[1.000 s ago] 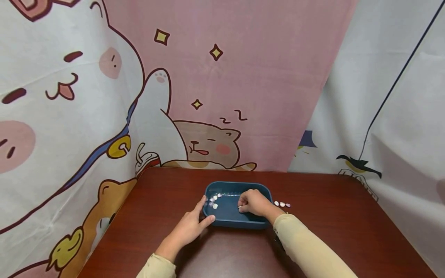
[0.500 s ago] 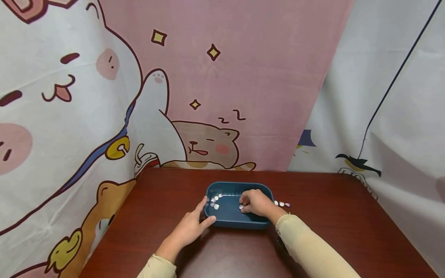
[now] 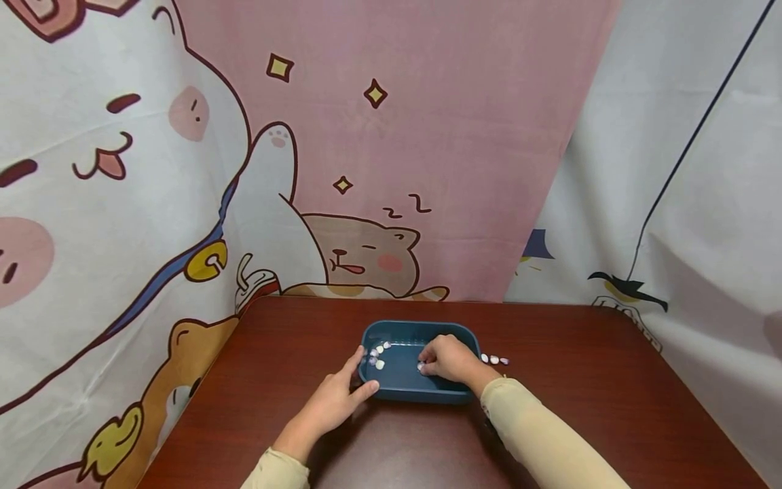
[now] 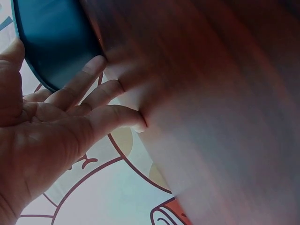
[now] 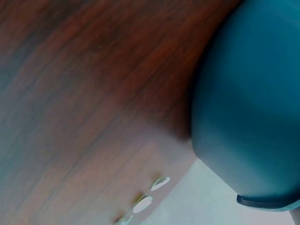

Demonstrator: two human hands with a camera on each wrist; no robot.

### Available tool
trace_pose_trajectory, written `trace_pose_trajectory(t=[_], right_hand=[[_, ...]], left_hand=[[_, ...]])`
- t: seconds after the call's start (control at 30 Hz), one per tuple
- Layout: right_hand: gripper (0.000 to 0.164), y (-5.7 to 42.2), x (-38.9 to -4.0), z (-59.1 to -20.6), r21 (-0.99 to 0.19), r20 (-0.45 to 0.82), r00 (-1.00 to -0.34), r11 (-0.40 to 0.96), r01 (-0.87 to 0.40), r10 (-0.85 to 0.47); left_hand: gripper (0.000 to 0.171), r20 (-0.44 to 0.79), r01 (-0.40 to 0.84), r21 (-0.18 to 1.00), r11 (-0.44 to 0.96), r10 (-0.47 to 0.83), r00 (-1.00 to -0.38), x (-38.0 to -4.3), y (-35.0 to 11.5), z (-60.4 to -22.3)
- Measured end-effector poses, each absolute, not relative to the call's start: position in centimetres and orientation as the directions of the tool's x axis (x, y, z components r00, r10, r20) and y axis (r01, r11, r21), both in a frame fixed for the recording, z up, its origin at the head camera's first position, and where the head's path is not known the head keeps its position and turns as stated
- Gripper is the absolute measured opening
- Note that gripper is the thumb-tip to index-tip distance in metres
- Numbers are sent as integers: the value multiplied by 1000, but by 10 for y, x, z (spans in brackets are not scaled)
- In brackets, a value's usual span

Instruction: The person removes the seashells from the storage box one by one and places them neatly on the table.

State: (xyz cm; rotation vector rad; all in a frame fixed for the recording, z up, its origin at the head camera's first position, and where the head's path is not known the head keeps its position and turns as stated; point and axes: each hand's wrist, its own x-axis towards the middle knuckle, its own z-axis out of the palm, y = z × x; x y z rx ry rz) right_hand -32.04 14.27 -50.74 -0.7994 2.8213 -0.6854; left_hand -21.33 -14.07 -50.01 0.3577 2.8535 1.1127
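Observation:
A dark blue rectangular tray (image 3: 415, 395) stands on the table. At its left end my left hand (image 3: 334, 399) rests with fingers spread and fairly straight, thumb by the near rim and index finger by the left rim. Those fingers (image 4: 117, 117) also show in the left wrist view. My right hand (image 3: 449, 358) reaches down into the tray and pinches a small white and purple pebble-like piece (image 3: 421, 366) near the tray's middle. Several similar pieces (image 3: 380, 365) lie in a curved line at the tray's left end. The right wrist view does not show the right fingertips.
Three more small pale pieces (image 3: 494, 360) lie in a row on the table, just right of the tray; the right wrist view shows these pale pieces (image 5: 142, 204) too. The reddish-brown table (image 3: 293, 333) ends at a cartoon-printed cloth (image 3: 464, 170) behind and at the sides.
My right hand stays at the same spot in the tray, its fingertips shifting slightly with the small piece, which shows a little more than before. The left hand holds its place.

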Motion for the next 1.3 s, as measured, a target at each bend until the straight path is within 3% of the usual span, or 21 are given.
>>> trace_pose_trajectory(t=[0.33,0.5,0.6,0.7,0.83,0.97,1.3], right_hand=[[13,141,-317,-505,-315,49,-810,760,-568,-585],[13,149,-319,-494,-426,140,-837,731,-533,-529],[15,174,-324,-471,-517,251,-871,702,-490,-423],[22,218,-329,-452,-566,283,-919,725,-392,-276],[30,286,-331,-455,-537,233,-958,799,-269,-166],[27,330,-323,-477,-502,139,-972,832,-235,-190],[19,336,-313,-519,-463,31,-944,832,-306,-330]], left_hand=[[86,19,189,679,709,240,-970,-213,-141,-502],[87,10,182,678,712,238,-971,-213,-142,-504],[88,24,196,674,712,244,-969,-213,-141,-504],[89,39,211,672,710,250,-967,-214,-141,-503],[88,40,208,667,716,244,-969,-214,-143,-503],[87,37,204,665,718,242,-970,-214,-143,-503],[87,26,198,663,722,242,-970,-214,-141,-501]])
